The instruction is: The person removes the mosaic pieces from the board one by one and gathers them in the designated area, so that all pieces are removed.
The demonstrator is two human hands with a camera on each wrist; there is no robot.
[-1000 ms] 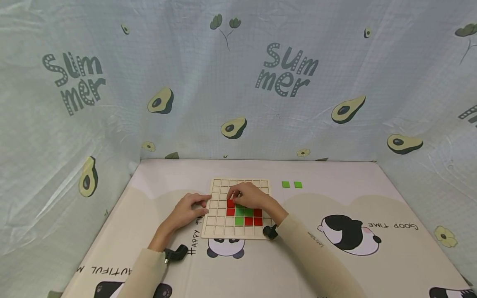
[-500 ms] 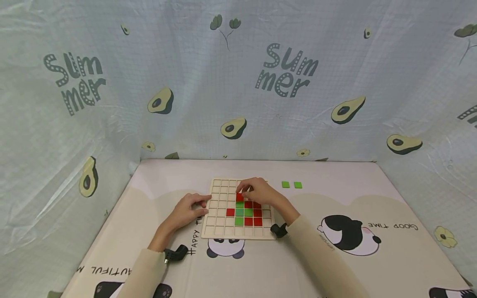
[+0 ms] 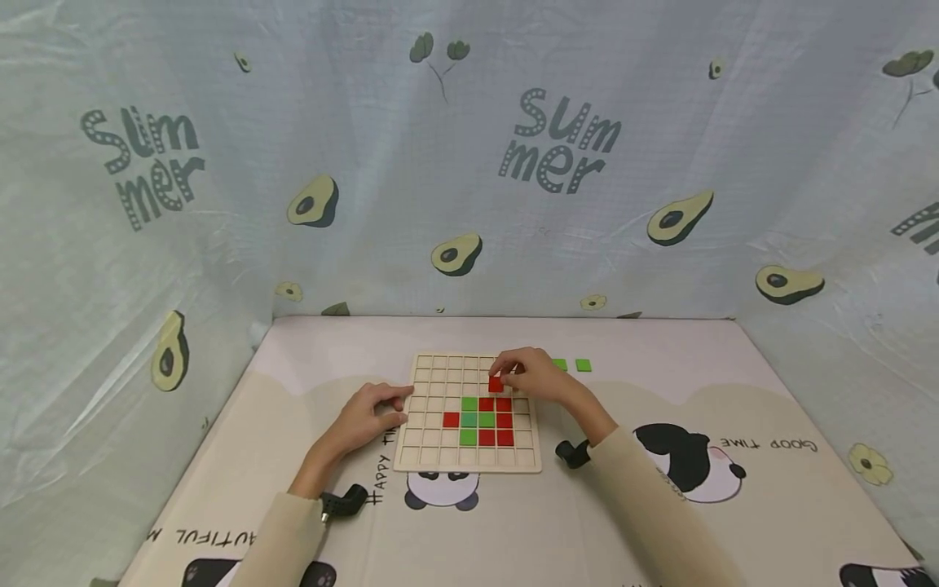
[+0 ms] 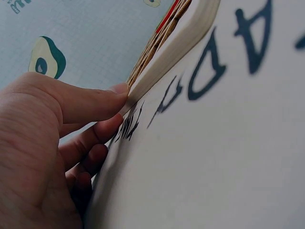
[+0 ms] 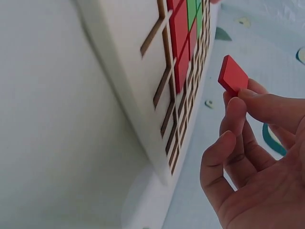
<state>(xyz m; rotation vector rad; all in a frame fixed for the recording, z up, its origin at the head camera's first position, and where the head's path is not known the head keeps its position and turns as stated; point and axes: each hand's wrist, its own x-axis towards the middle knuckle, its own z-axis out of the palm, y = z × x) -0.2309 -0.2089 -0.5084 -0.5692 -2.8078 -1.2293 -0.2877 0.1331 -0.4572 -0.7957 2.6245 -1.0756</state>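
Note:
A pale wooden grid board (image 3: 433, 456) lies on the table, with red and green square tiles grouped in its cells. My right hand (image 3: 534, 373) pinches a red square tile (image 3: 495, 383) between thumb and fingertips, above the board's far right part. In the right wrist view that red tile (image 5: 232, 75) is tilted and apart from the board. My left hand (image 3: 367, 417) rests at the board's left edge. The left wrist view shows its thumb (image 4: 95, 102) touching the side of the board (image 4: 162, 67), with the other fingers loosely bent below.
Two loose green tiles, the right one (image 3: 583, 365) and one partly behind my right hand (image 3: 561, 364), lie beyond the board's right side. A printed cloth covers the table (image 3: 352, 342). A patterned curtain (image 3: 367, 277) stands behind and at both sides.
My right hand has lifted the red tile from the middle of the board and carried it right and slightly away from me. The left hand has stayed at the board's edge.

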